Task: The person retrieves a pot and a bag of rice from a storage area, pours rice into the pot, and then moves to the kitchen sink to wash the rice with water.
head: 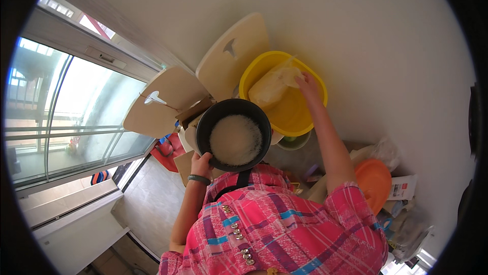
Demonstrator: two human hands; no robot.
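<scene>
My left hand grips the rim of a dark round pot, its thumb over the edge. White grains that look like rice cover the bottom of the pot. To the right and further off stands a yellow plastic basin. Inside it leans a clear plastic bag with pale contents. My right hand pinches the gathered top of this bag near the basin's right rim. The pot is close to the basin's lower left edge; whether they touch I cannot tell.
Two pale chair backs with cut-outs stand left of the basin, by a glass sliding door. Under the basin shows a bowl. A red bag lies at lower left. An orange plastic lid or basin and plastic bags are at right, along the wall.
</scene>
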